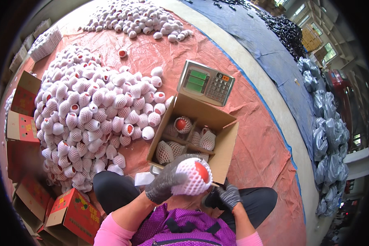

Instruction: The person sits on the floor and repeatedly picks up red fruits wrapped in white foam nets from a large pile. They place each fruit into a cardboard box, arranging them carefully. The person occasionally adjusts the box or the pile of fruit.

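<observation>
My left hand (pixel 164 181), in a dark grey glove, grips a red round fruit in a white foam net (pixel 192 176) above the near edge of an open cardboard box (pixel 224 147). Dividers split the box, and several foam-netted fruits (pixel 183 124) lie in its compartments. Gloved too, my right hand (pixel 229 195) is at the box's near right corner; whether its fingers hold the edge cannot be told. Against the far side of the box is a digital scale (pixel 206 83) with a lit green display.
A large heap of foam-netted fruits (pixel 89 113) lies left on a red tarp (pixel 258 132), another heap (pixel 141 18) farther off. Red cartons (pixel 77 215) stand at left. Grey plastic bags (pixel 332 138) line the right beside a blue tarp (pixel 264 55). My bent legs flank the box's near side.
</observation>
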`<action>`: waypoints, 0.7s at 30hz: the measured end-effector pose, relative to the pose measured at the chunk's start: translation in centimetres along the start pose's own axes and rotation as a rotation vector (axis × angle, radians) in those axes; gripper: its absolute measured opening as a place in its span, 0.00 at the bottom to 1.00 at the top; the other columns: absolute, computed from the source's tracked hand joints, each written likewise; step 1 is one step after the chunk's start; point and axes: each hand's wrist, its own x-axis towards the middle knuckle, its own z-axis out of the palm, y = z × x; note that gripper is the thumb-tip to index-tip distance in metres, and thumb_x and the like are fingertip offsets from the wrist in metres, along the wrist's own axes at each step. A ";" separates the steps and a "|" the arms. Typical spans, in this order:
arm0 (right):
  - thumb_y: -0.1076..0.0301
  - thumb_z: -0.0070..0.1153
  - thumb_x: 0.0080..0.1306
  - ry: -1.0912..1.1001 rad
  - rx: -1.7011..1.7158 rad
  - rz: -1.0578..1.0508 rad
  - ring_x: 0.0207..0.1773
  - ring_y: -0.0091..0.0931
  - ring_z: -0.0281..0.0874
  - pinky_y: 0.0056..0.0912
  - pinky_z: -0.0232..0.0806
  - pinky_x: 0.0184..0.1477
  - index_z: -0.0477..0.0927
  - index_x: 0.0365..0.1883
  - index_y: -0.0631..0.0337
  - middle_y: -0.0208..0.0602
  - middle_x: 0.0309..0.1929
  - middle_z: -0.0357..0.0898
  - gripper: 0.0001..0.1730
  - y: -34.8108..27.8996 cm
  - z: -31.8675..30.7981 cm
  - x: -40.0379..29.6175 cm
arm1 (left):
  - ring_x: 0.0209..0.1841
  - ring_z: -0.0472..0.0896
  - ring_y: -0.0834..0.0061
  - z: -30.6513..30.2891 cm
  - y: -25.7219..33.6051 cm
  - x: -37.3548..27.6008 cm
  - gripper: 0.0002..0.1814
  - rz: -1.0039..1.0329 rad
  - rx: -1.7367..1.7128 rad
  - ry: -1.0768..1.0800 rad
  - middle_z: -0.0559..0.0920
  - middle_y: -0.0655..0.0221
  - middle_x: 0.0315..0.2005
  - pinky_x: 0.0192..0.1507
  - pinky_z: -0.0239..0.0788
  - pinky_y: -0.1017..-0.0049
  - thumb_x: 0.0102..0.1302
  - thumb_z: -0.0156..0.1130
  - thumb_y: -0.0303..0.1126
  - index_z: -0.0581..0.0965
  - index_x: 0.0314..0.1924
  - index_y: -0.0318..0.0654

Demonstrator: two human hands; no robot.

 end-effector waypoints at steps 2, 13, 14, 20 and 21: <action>0.64 0.53 0.61 -0.334 -0.536 -0.131 0.40 0.46 0.80 0.44 0.72 0.44 0.81 0.45 0.60 0.51 0.37 0.82 0.16 3.0 2.1 0.2 | 0.58 0.75 0.63 1.0 1.4 -0.1 0.50 -0.065 0.034 0.053 0.73 0.57 0.57 0.61 0.68 0.64 0.44 0.76 0.47 0.64 0.64 0.33; 0.55 0.52 0.63 -0.047 -0.133 0.094 0.49 0.45 0.78 0.42 0.71 0.51 0.77 0.50 0.58 0.50 0.47 0.79 0.22 -5.3 1.2 -4.2 | 0.58 0.74 0.63 -0.9 0.4 -1.0 0.46 -0.152 0.279 -0.057 0.74 0.57 0.55 0.61 0.67 0.63 0.49 0.74 0.45 0.64 0.64 0.34; 0.54 0.52 0.63 -0.007 -0.123 0.103 0.49 0.43 0.78 0.42 0.70 0.51 0.77 0.50 0.58 0.49 0.46 0.79 0.22 -5.6 0.6 -4.4 | 0.58 0.75 0.63 -0.5 0.3 -1.2 0.46 -0.146 0.253 -0.064 0.74 0.57 0.55 0.61 0.67 0.63 0.49 0.74 0.46 0.65 0.64 0.34; 0.66 0.59 0.63 0.598 0.238 -0.198 0.38 0.39 0.81 0.38 0.73 0.42 0.78 0.44 0.63 0.46 0.37 0.80 0.14 -9.2 -4.8 -3.8 | 0.57 0.75 0.57 0.7 1.2 -2.0 0.43 0.072 0.062 -0.042 0.74 0.53 0.55 0.61 0.68 0.60 0.53 0.70 0.45 0.64 0.64 0.31; 0.66 0.59 0.63 0.578 0.226 -0.204 0.40 0.39 0.80 0.37 0.73 0.44 0.78 0.45 0.63 0.45 0.39 0.80 0.14 -10.9 -6.0 -3.4 | 0.56 0.76 0.56 0.3 1.5 -1.9 0.42 0.117 -0.064 -0.036 0.74 0.53 0.55 0.61 0.68 0.60 0.54 0.69 0.45 0.64 0.63 0.30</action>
